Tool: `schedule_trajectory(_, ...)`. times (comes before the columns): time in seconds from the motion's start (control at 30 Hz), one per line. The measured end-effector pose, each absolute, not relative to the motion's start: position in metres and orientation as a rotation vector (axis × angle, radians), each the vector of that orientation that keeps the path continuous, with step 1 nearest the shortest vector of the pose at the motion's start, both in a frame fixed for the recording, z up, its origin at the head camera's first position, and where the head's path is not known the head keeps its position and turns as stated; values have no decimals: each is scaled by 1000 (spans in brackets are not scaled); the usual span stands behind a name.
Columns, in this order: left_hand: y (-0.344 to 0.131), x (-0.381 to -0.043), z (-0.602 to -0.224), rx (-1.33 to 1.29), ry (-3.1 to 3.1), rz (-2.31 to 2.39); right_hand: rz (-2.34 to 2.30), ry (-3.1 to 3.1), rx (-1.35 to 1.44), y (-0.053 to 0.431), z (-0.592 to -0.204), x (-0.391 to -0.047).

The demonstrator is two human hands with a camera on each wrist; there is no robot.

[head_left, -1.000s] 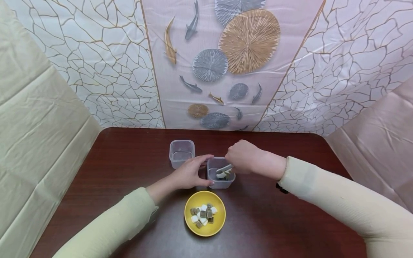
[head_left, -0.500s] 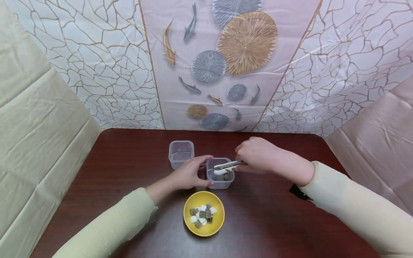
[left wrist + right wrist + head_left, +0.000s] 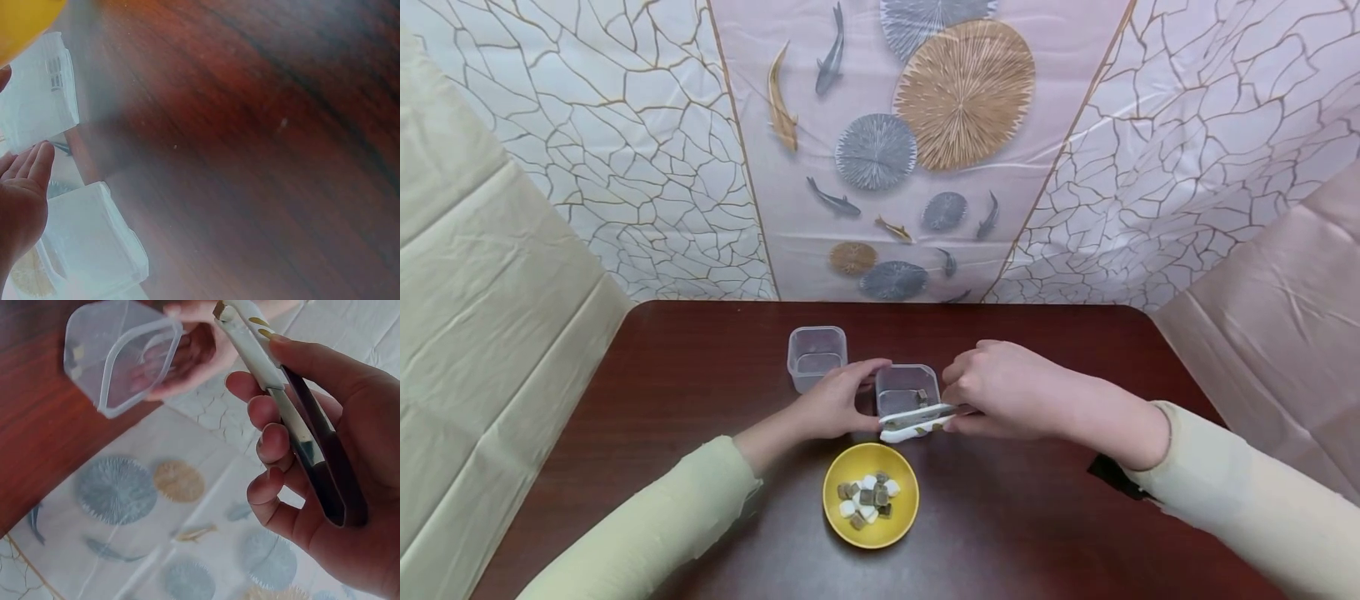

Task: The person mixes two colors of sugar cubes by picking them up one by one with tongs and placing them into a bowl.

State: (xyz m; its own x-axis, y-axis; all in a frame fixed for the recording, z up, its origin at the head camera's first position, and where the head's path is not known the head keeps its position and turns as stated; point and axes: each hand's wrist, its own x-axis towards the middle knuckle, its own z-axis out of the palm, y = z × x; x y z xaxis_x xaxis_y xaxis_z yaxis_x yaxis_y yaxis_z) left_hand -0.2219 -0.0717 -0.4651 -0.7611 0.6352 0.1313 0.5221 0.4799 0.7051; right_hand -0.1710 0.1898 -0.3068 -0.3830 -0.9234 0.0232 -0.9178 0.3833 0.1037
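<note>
My left hand holds the left side of a clear plastic container, thumb at the front and fingers at the back. A brown cube lies inside the container. My right hand grips a pair of tongs with white tips, over the container's front rim. In the right wrist view, the tongs lie between thumb and fingers, and a small brown bit shows at their tips. Whether they pinch it is unclear. A yellow bowl with white and brown cubes stands in front.
A second clear container stands behind my left hand. Dark wooden tabletop surrounds everything. A patterned cloth rises at the table's far edge, with pale cloth walls on both sides.
My right hand moved right, then slightly down and back left. The tongs came up from inside the container to over its front rim. The left hand kept its hold.
</note>
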Motion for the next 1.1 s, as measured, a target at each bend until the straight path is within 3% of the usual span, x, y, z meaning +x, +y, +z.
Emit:
schedule_trajectory(0.57,-71,-223,-466,960,2580,1137,-192,-2429,1870,157,-342,-149)
schedule_trajectory(1.1,-71,-223,-466,983,2582,1148,-185,-2531,1794,163,-336,-150)
